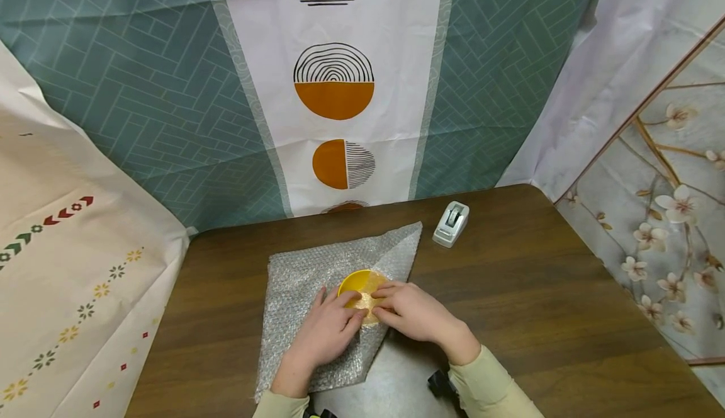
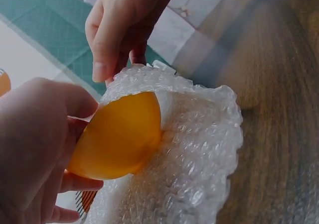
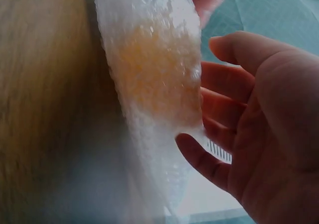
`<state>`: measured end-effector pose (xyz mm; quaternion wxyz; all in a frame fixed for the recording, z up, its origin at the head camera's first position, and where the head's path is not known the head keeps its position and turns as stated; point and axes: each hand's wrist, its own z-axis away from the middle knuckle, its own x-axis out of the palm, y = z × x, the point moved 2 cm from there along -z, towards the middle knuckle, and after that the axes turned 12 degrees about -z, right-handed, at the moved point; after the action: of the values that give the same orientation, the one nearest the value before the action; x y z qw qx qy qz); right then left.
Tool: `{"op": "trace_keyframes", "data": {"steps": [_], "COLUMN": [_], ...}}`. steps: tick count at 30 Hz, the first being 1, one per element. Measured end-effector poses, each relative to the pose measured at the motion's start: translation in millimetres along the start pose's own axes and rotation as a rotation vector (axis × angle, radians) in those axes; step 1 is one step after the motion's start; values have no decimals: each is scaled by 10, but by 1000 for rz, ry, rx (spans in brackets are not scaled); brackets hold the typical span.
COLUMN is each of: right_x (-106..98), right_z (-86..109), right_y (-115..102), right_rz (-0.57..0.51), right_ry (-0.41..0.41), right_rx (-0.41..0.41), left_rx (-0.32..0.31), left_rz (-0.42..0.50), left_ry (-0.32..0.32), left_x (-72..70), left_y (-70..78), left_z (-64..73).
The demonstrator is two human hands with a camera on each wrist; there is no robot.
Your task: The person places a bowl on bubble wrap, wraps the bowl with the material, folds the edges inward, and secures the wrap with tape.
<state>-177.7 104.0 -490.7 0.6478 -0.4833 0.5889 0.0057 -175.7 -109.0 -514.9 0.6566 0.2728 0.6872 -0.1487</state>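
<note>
Wrapping, apparently: right hand (image 1: 416, 310), fingers unclenched, presses bubble wrap (image 1: 303, 276) over bowl (image 1: 354, 283); left hand (image 1: 324, 331), grip unclear. Next likely: fold side nearest tabletop's (image 1: 544, 298) left edge.

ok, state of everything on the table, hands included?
yellow bowl: partly covered, left side exposed in head view
bubble wrap: spread under the bowl, one part folded over it
tape dispenser: untouched, apart from the wrap
left hand: at the bowl, fingers extended
right hand: fingers on the folded wrap
</note>
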Motion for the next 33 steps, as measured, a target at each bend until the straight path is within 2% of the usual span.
{"op": "trace_keyframes", "data": {"steps": [5, 8, 9, 11, 14, 16, 19, 22, 24, 27, 29, 33], "right_x": [-85, -162, -193, -272, -355, -366, -311, -222, -182, -160, -164, -172], "right_z": [14, 16, 17, 15, 6, -27, -127, -216, -240, -226, -213, -206], "right_y": [70, 170, 214, 326, 539, 677, 872, 1052, 1152, 1259, 1295, 1307], "right_rz": [-115, -243, -283, -386, -644, -816, -1034, -1132, -1144, -1104, -1090, -1127], "right_ry": [29, 134, 206, 384, 648, 748, 764, 762, 792, 848, 878, 913], "right_rx": [-21, 5, 38, 165, 399, 519, 592, 637, 660, 682, 674, 663], "left_rx": [-27, -29, -28, -21, -9, -1, 1, 1, 4, 11, 11, 5], "left_rz": [5, 5, 3, 3, 14, 25, 39, 46, 47, 55, 61, 61], "left_ry": [-13, -6, -1, 9, 19, 22, 22, 9, 2, -3, 2, 13], "left_x": [2, 2, 3, 2, 9, 17, 21, 23, 28, 33, 29, 17], "left_y": [24, 34, 35, 37, 31, 22, 2, -10, -7, 11, 22, 23], "left_z": [-6, -2, -1, -3, -8, -5, 8, 26, 28, 17, 6, 5]}}
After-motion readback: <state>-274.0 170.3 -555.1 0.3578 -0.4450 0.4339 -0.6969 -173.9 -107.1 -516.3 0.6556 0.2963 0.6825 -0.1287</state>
